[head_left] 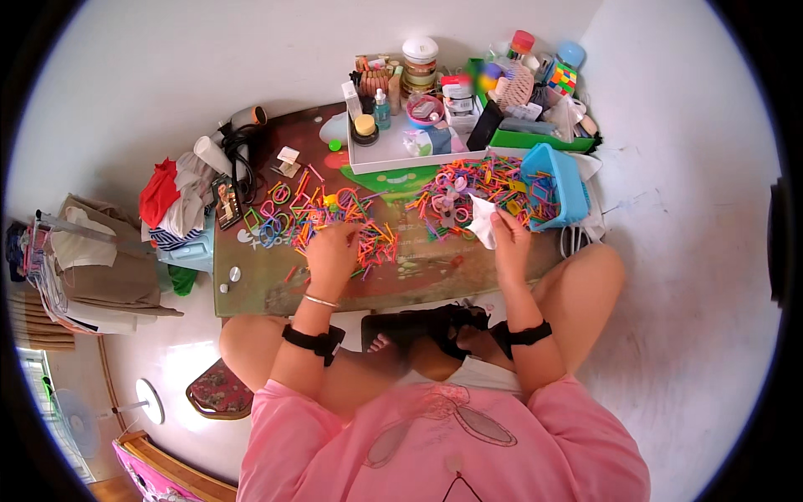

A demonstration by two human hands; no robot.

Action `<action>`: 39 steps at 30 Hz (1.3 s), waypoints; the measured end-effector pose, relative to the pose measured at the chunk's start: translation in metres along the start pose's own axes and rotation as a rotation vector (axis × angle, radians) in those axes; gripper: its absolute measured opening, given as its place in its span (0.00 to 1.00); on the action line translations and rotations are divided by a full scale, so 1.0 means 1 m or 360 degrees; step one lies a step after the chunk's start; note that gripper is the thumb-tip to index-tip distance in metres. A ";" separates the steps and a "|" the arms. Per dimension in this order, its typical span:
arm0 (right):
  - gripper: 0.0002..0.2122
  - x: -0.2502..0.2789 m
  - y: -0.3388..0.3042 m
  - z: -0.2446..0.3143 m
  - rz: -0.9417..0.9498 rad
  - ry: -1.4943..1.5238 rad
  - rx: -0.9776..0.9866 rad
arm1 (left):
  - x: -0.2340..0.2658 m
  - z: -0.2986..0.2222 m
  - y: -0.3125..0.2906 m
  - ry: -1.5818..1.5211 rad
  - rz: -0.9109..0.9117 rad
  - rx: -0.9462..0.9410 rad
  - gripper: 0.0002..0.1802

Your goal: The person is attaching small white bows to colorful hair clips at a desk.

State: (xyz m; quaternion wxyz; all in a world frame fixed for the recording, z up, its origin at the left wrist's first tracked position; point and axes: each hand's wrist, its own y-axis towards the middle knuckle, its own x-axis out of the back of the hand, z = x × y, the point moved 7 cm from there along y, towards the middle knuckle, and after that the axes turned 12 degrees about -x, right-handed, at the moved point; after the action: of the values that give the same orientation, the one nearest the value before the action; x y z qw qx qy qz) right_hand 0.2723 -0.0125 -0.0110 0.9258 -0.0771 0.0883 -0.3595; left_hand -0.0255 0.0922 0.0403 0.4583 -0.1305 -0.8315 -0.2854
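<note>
The low counter (251,289) is cluttered; the left hand (332,251) presses fingers-down into the colourful sticks (368,234), and beside them the right hand (508,234) pinches a white tissue (483,219).

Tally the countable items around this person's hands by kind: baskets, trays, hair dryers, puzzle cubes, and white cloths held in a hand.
Blue basket: 1
White tray: 1
Hair dryer: 1
Puzzle cube: 1
White cloth in the right hand: 1
Total: 5
The colourful sticks under the left hand are too many to count.

home room | low table (251,293) cluttered with toiletries (381,100) | clothes pile (171,201) | floor fan (75,414)
</note>
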 end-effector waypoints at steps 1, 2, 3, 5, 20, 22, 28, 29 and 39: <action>0.11 0.001 0.000 -0.002 -0.0007 -0.0001 0.0000 | 0.000 0.004 0.001 -0.0004 0.0003 -0.0004 0.07; 0.10 -0.005 -0.003 0.001 0.0042 -0.0390 0.0165 | 0.001 0.009 0.001 0.0147 -0.0008 0.0015 0.08; 0.09 -0.016 -0.008 0.005 0.0097 -0.0778 0.0328 | 0.004 0.012 0.001 0.0301 -0.0020 0.0037 0.08; 0.07 -0.031 -0.021 0.005 0.0113 -0.0898 0.0440 | 0.005 0.011 0.002 0.0453 0.0029 -0.0037 0.11; 0.07 -0.064 -0.023 -0.015 0.0075 -0.1695 0.0965 | -0.034 -0.028 -0.008 -0.0310 0.0096 -0.0286 0.10; 0.07 -0.067 -0.033 0.001 0.0255 -0.1513 0.0745 | -0.049 -0.035 -0.011 -0.0719 0.0366 -0.0117 0.11; 0.07 -0.082 -0.060 -0.006 0.0683 -0.0933 0.0436 | -0.084 -0.038 -0.023 -0.1653 0.0459 0.0415 0.14; 0.07 -0.085 -0.065 -0.005 0.0742 -0.0875 0.0487 | -0.084 -0.038 -0.023 -0.1651 0.0458 0.0417 0.14; 0.10 -0.069 -0.047 -0.042 0.0786 -0.0053 -0.0370 | -0.077 -0.062 -0.029 -0.2036 0.0773 0.0557 0.12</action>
State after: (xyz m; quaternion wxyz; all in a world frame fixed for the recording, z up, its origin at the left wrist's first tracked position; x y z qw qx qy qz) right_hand 0.1820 -0.0032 -0.0342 0.9716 -0.1650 0.1298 -0.1089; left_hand 0.0451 0.0357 -0.0086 -0.0554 -0.3788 -0.9189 0.0955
